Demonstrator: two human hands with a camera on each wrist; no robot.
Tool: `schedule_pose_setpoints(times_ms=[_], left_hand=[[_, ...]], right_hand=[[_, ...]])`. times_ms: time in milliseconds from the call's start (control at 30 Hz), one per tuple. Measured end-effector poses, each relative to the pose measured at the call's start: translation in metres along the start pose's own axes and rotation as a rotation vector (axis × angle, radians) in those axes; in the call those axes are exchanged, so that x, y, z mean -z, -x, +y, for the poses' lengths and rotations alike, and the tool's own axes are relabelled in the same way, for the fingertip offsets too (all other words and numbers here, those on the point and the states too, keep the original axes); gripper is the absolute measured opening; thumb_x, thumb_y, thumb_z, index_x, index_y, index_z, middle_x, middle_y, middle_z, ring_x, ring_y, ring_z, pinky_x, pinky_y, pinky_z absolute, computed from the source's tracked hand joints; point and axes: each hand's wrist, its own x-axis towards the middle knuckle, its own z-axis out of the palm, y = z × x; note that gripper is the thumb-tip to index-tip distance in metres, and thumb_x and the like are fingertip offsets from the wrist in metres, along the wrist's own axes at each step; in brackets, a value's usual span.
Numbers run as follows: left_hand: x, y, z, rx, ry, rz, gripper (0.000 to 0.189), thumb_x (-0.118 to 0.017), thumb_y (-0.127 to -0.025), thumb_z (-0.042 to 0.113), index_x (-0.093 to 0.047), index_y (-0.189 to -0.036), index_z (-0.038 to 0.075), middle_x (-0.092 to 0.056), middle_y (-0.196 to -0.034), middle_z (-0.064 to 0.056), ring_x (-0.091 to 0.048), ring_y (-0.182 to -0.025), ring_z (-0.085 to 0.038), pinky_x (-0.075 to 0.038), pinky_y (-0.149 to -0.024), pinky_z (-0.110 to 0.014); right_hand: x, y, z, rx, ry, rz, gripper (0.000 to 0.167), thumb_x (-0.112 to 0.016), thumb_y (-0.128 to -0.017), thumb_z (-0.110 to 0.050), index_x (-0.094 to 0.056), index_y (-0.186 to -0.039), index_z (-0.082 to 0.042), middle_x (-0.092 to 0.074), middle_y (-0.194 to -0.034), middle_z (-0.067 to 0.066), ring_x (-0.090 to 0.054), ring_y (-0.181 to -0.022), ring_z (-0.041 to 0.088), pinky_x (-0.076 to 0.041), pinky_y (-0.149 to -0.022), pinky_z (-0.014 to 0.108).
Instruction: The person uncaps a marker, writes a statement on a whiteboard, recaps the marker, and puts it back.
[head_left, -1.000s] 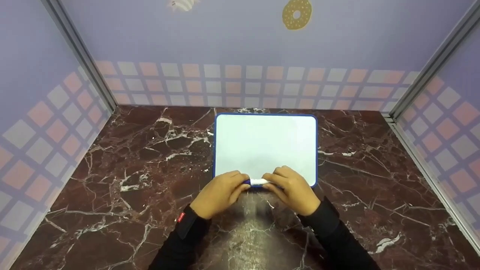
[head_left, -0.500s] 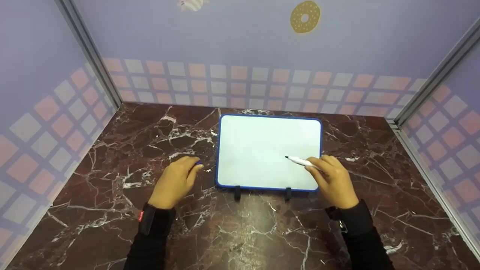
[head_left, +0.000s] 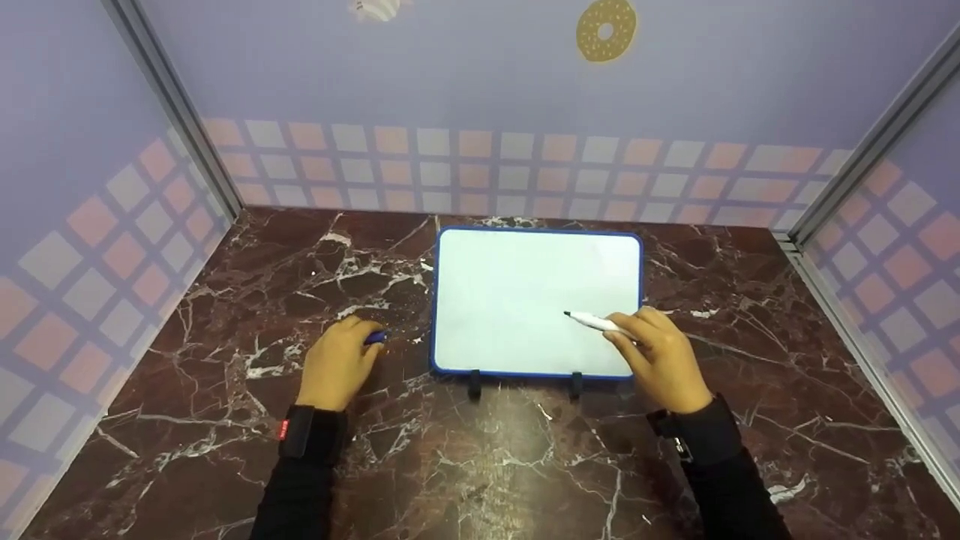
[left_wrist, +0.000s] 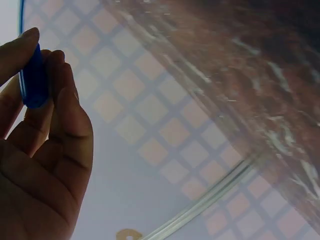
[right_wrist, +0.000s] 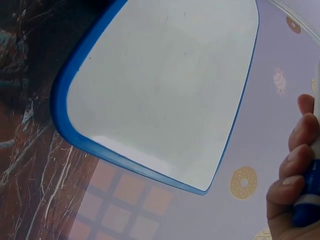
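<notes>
By the whiteboard's [head_left: 502,300] left and right edges, a cap [head_left: 375,338] is pinched in the left hand [head_left: 334,364], a marker [head_left: 592,322] in the right hand [head_left: 661,358].

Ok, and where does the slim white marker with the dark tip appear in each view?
Head: the slim white marker is right of centre, gripped by the right hand, tip pointing left before the blue-framed whiteboard.
Left wrist: not in it.
Right wrist: along the right edge, partly cut off, blue rear end low down.
Shared landmark: the pink-and-white checked wall pattern, visible in all three views.
</notes>
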Motion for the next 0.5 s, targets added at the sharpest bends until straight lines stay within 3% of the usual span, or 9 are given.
schedule_pose_setpoints(times_ms=[267, 500], left_hand=[[-0.010, 0.004, -0.018, 0.089, -0.030, -0.141, 0.027, -0.070, -0.088, 0.010, -0.070, -0.114, 0.003, -0.069, -0.107, -0.019, -0.066, -0.098, -0.040, -0.053, -0.086, -0.053], [-0.009, 0.004, -0.022, 0.159, -0.067, -0.201, 0.029, -0.068, -0.089, 0.010, -0.069, -0.116, 0.001, -0.066, -0.107, -0.021, -0.065, -0.099, -0.042, -0.052, -0.084, -0.056]], right_hand=[[-0.004, 0.000, -0.001, 0.008, -0.013, -0.010, 0.023, -0.075, -0.081, -0.001, -0.074, -0.103, -0.007, -0.054, -0.073, -0.002, -0.037, -0.069, 0.008, -0.030, -0.062, 0.020], [-0.005, 0.002, -0.003, -0.010, -0.006, -0.029, 0.023, -0.075, -0.081, -0.002, -0.074, -0.104, -0.008, -0.055, -0.074, -0.001, -0.037, -0.070, 0.007, -0.031, -0.061, 0.022]])
